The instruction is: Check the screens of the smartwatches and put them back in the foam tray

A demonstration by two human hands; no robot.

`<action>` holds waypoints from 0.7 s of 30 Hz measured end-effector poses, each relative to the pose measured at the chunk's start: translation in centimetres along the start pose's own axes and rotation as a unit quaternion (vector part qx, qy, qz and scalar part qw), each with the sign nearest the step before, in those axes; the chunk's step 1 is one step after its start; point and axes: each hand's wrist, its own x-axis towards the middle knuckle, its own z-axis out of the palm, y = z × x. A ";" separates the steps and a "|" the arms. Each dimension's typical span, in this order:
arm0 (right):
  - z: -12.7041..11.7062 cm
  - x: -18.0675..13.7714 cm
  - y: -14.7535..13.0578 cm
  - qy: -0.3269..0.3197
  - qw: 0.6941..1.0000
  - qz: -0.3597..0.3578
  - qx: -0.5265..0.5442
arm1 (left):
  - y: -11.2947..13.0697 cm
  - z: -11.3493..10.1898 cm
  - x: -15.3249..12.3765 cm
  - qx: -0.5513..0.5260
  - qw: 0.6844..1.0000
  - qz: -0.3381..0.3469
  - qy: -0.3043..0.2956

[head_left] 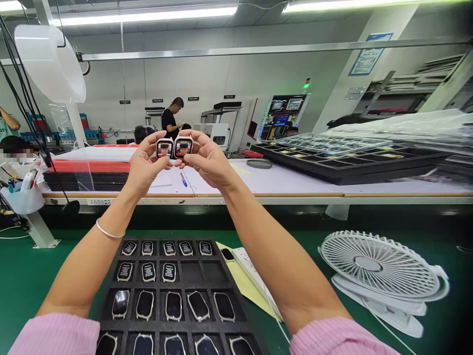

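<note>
Both my arms are raised in front of me. My left hand (145, 162) pinches a small square watch body (164, 148) with a lit screen. My right hand (207, 159) pinches a second watch body (183, 147), also lit, held side by side and touching the first. Below my arms, on the green bench, a black compartment tray (192, 272) holds several watch bodies in rows; two pockets in its second row are bare.
A white desk fan (377, 266) lies tilted at the right. A yellow sheet (244, 283) and a white power strip (251, 268) sit beside the tray. Beyond, a white table bears black trays (347, 162). People are at work in the background. A white lamp (50, 61) hangs at upper left.
</note>
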 end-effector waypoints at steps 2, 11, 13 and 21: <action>0.2 -0.5 0.1 0.000 1.000 -0.004 0.000 | 0.0 0.1 -0.5 0.000 1.000 -0.002 0.002; 2.6 -8.2 3.8 0.032 0.994 0.094 0.047 | -1.9 -0.5 -8.5 -0.006 0.990 -0.141 0.016; 3.4 -10.5 5.2 0.043 0.988 0.126 0.075 | -2.6 -0.7 -11.0 -0.005 0.983 -0.184 0.024; 5.6 -16.4 9.5 0.079 0.961 0.209 0.163 | -5.0 -1.1 -17.2 0.009 0.954 -0.290 0.078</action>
